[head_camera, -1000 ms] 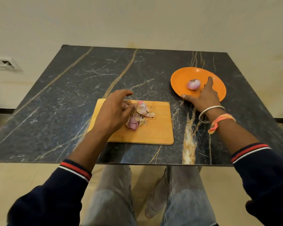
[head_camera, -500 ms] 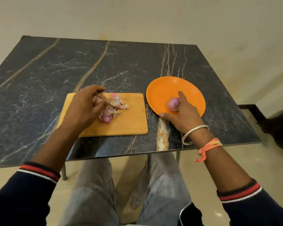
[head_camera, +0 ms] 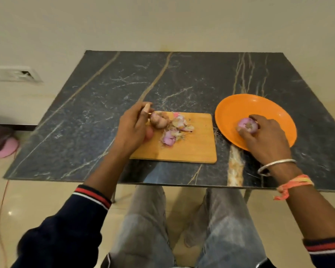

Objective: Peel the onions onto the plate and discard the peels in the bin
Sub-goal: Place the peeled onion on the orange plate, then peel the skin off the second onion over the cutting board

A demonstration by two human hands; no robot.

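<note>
A wooden cutting board (head_camera: 193, 149) lies on the dark marble table (head_camera: 182, 78). On it are a brownish unpeeled onion (head_camera: 159, 120) and a heap of pink onion peels (head_camera: 174, 130). My left hand (head_camera: 133, 128) is at the board's left end, fingers curled beside the unpeeled onion, thumb up; whether it grips the onion is unclear. To the right sits an orange plate (head_camera: 246, 105) with a peeled pink onion (head_camera: 247, 124) on it. My right hand (head_camera: 263, 138) curls its fingers round that onion. No bin is in view.
My knees in grey jeans (head_camera: 191, 229) are under the table's near edge. A pink object (head_camera: 7, 147) lies on the floor at far left, below a wall socket (head_camera: 14, 74). An orange cable (head_camera: 0, 209) runs along the floor.
My right hand slid from the plate's rim onto the peeled onion and closed round it. My left hand drew back a little, uncovering the unpeeled onion. The camera swung right and back.
</note>
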